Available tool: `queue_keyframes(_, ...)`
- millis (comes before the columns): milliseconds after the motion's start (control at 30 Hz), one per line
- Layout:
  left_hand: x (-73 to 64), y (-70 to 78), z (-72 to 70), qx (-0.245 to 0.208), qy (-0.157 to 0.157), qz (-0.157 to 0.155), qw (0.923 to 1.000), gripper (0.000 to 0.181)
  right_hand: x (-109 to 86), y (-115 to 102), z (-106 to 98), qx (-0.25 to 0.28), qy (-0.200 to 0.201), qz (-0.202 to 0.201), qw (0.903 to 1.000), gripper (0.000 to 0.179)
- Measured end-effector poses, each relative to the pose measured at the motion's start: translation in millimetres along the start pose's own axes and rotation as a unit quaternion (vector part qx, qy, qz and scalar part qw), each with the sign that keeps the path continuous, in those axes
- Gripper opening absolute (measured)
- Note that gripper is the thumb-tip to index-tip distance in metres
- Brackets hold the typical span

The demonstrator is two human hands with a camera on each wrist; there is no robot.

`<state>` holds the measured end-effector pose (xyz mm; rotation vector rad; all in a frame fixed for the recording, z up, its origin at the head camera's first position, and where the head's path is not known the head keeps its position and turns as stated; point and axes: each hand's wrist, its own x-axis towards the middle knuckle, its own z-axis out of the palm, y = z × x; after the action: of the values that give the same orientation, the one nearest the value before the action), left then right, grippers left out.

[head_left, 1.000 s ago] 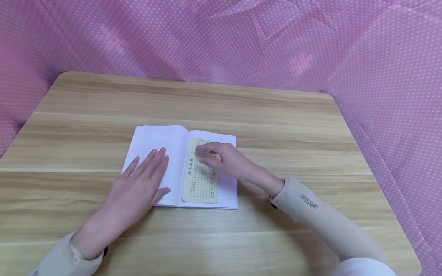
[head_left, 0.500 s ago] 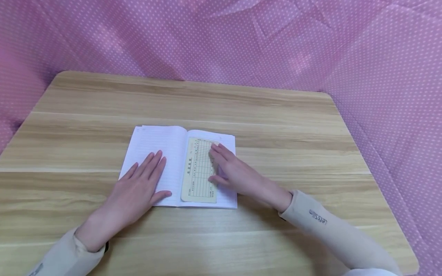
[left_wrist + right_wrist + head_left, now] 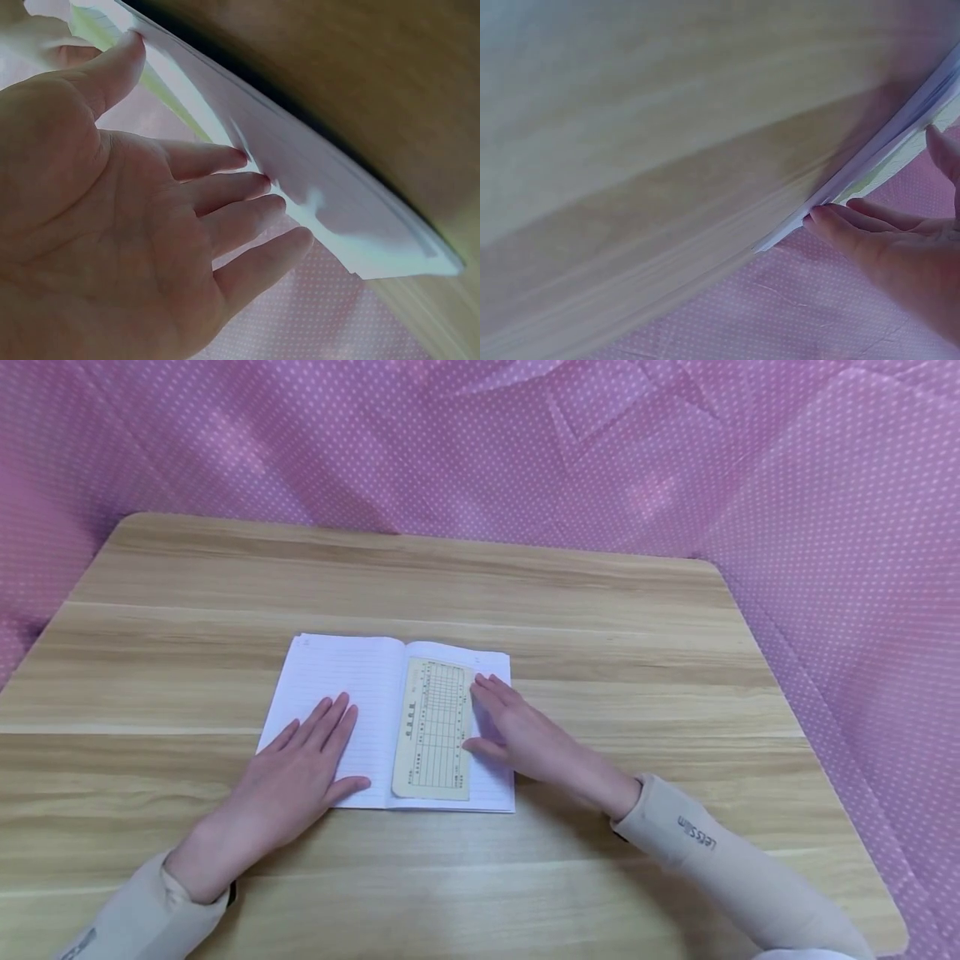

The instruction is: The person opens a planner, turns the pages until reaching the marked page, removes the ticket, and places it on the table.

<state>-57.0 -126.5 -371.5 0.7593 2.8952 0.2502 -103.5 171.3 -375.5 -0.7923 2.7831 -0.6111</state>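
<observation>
Sleeves [image 3: 712, 852] cross the lower corners; left hand [image 3: 288, 785] rests, fingers straight, on the notebook's [image 3: 356, 677] left page; right hand [image 3: 525, 735], fingers extended, meets the right edge of a paper slip [image 3: 433, 735], mid-frame; pink cloth [image 3: 480, 443] up top.

A white, ruled notebook [image 3: 360, 668] is lying open left of and below the centre of the head view, its left-hand pages curving near the spine. A cream, oblong printed form [image 3: 438, 735] is resting on the right-hand page, its long side running beside the spine, its ruled table facing up.
</observation>
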Motion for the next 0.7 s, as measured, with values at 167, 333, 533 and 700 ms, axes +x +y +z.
queue_keyframes(167, 0.0, -0.6, 0.4, -0.003, -0.005, 0.000, 1.0000, 0.084, 6.5, -0.7, -3.9, 0.045, 0.017, 0.006, 0.9988, 0.072)
queue_keyframes(333, 0.0, -1.4, 0.9, 0.000, -0.005, 0.001, 1.0000, 0.083, 15.0, -0.2, -6.7, 0.115, 0.035, 0.030, 0.9923, 0.068)
queue_keyframes(533, -0.6, -1.7, 0.2, 0.002, -0.002, 0.003, 1.0000, 0.082, 21.6, 1.2, -9.3, 0.221, 0.046, 0.079, 0.9709, 0.061)
queue_keyframes(700, -0.8, -1.9, -0.8, 0.000, -0.008, 0.002, 1.0000, 0.083, 27.9, 0.5, -15.3, 0.334, 0.041, 0.161, 0.9280, 0.052)
